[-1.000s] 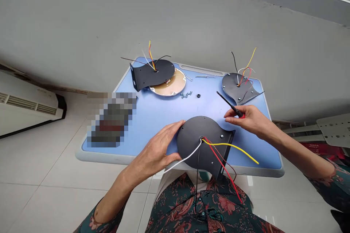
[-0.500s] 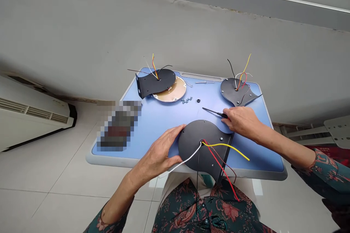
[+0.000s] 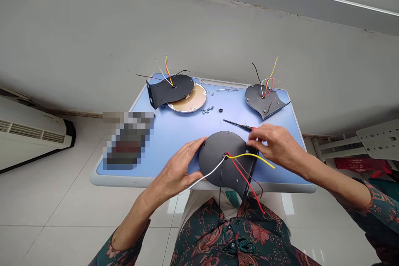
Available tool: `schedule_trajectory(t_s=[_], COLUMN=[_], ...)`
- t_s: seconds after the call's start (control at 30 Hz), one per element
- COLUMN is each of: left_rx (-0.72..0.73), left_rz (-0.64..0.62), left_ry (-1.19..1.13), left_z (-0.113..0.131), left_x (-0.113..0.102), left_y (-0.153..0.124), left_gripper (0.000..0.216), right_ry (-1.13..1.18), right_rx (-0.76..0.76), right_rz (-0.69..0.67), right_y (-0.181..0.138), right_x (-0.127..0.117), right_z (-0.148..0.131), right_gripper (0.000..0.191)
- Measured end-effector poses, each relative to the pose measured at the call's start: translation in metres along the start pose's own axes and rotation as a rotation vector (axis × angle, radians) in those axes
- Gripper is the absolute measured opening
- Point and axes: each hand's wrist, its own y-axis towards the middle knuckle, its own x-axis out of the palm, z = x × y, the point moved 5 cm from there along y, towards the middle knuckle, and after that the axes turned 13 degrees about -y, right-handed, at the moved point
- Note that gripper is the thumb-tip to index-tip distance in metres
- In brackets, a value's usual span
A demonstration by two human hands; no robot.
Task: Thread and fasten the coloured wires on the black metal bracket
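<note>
My left hand (image 3: 174, 170) grips the left rim of a round black metal bracket plate (image 3: 212, 158), thumb at the lower edge and fingers along the upper left. White, black, red, brown and yellow wires (image 3: 257, 157) come out of its middle hole. A screw (image 3: 247, 151) sits in the plate on the right. My right hand (image 3: 271, 143) is at the plate's upper right edge, thumb and index finger slightly apart with nothing seen between them. Just beyond those fingers a screwdriver (image 3: 238, 125) with a black shaft lies on the table; my hand partly hides its red handle.
On the blue table (image 3: 174, 133), another black bracket plate (image 3: 174, 91) overlaps a tan disc (image 3: 193, 102) at the back left. Small screws (image 3: 207, 110), a black ring (image 3: 220, 110) and thin metal rods (image 3: 227, 89) lie near it. A third wired plate (image 3: 260, 97) sits back right; a blurred-out item (image 3: 127, 141) lies left.
My right hand has let go of the screwdriver and moved slightly toward the plate's edge. The screwdriver stays on the table. My left hand keeps its hold; the whole view has shifted a little.
</note>
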Motion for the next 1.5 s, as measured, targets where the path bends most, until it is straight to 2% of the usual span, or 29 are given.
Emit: schedule_trajectory(t_s=[0.1, 0.27, 0.37, 0.5, 0.63, 0.77, 0.9, 1.0, 1.07, 1.17, 1.27, 1.33, 1.37, 1.43, 1.5], left_rx=[0.013, 0.022, 0.027, 0.034, 0.037, 0.041, 0.052, 0.054, 0.055, 0.065, 0.091, 0.094, 0.09, 0.079, 0.077], left_rz=[0.002, 0.013, 0.021, 0.018, 0.021, 0.019, 0.026, 0.021, 0.017, 0.008, -0.002, -0.004, -0.005, -0.004, -0.003], left_ry=[0.006, 0.003, -0.009, -0.006, 0.001, -0.003, 0.002, 0.008, 0.017, 0.035, 0.053, 0.062, 0.066, 0.072, 0.074], left_z=[0.0, 0.0, 0.0, 0.001, 0.002, 0.002, 0.002, 0.002, 0.001, 0.001, 0.001, 0.002, 0.001, 0.001, 0.002], left_x=[0.0, 0.001, 0.0, 0.0, -0.001, -0.001, -0.001, 0.0, 0.0, 0.0, 0.0, 0.0, 0.0, 0.0, 0.001], left_y=[0.0, 0.0, 0.0, 0.0, 0.0, 0.0, 0.0, 0.0, 0.0, -0.001, -0.001, -0.001, -0.001, -0.002, -0.003], left_gripper=[0.076, 0.079, 0.081, 0.081, 0.081, 0.08, 0.08, 0.08, 0.079, 0.077, 0.077, 0.077, 0.077, 0.077, 0.078], right_ry=[0.026, -0.029, 0.051, 0.115, 0.125, 0.076, 0.029, 0.123, 0.314, 0.78, 1.155, 1.311, 1.355, 1.298, 1.098], right_rx=[-0.101, -0.073, -0.016, -0.057, -0.03, -0.134, -0.189, -0.234, -0.159, 0.186, 0.54, 0.676, 0.704, 0.705, 0.639], right_rz=[-0.13, -0.238, -0.226, -0.214, -0.172, -0.205, -0.205, -0.191, -0.173, -0.122, -0.106, -0.208, -0.274, -0.333, -0.289], right_y=[-0.005, 0.006, 0.008, 0.002, -0.005, -0.007, -0.003, 0.0, -0.002, -0.018, -0.048, -0.064, -0.069, -0.07, -0.063], right_x=[0.001, 0.003, 0.005, 0.008, 0.005, 0.006, 0.011, 0.01, 0.006, 0.007, 0.029, 0.05, 0.059, 0.067, 0.064], right_z=[-0.016, -0.021, -0.013, -0.008, -0.004, -0.016, -0.031, -0.033, -0.021, 0.013, 0.032, 0.025, 0.017, 0.001, -0.009], right_gripper=[0.016, 0.011, 0.013, 0.015, 0.016, 0.009, 0.012, 0.013, 0.009, 0.006, 0.017, 0.017, 0.02, 0.031, 0.038])
